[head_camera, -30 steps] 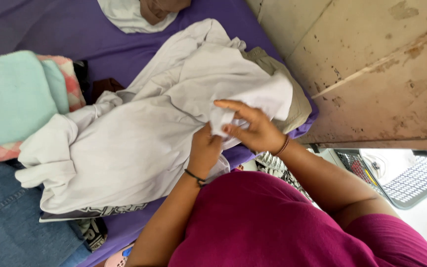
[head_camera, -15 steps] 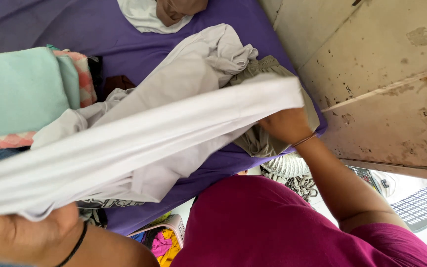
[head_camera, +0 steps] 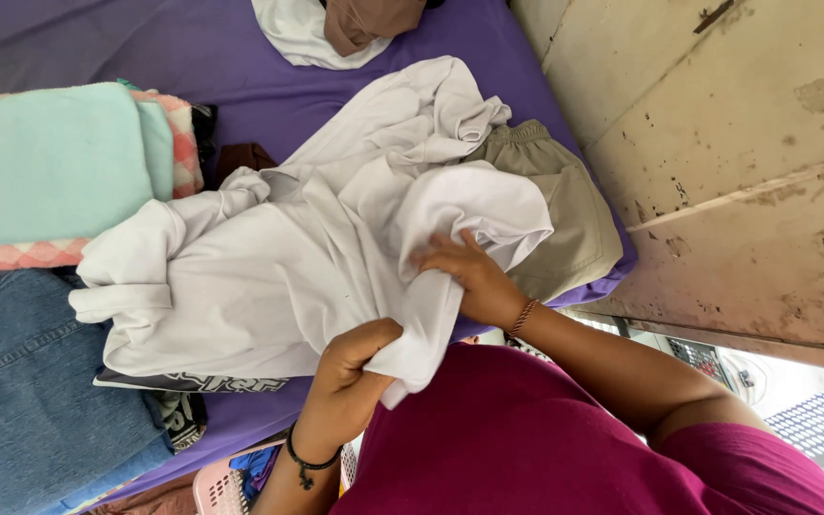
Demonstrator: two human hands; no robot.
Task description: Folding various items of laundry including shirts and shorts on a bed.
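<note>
A large white garment (head_camera: 269,277) lies crumpled on the purple bed sheet (head_camera: 240,57). My left hand (head_camera: 350,367), with a black band at the wrist, is clenched on a bunched edge of this garment near my body. My right hand (head_camera: 474,281), wearing a brown bead bracelet, presses and grips a fold of the same white cloth just beyond it. Khaki shorts (head_camera: 565,210) lie partly under the garment to the right. My magenta top (head_camera: 526,448) fills the bottom of the view.
A folded pale green towel (head_camera: 50,162) sits on pink checked cloth (head_camera: 11,256) at the left, with blue jeans (head_camera: 30,381) below it. A white and brown cloth (head_camera: 336,29) lies at the top. A stained wall (head_camera: 746,143) stands at the right, and a pink basket (head_camera: 231,482) is at the bottom.
Half a second ago the white garment was stretched wide between my hands, the left one far out to the left. Now it lies back on the bed, both hands close together.
</note>
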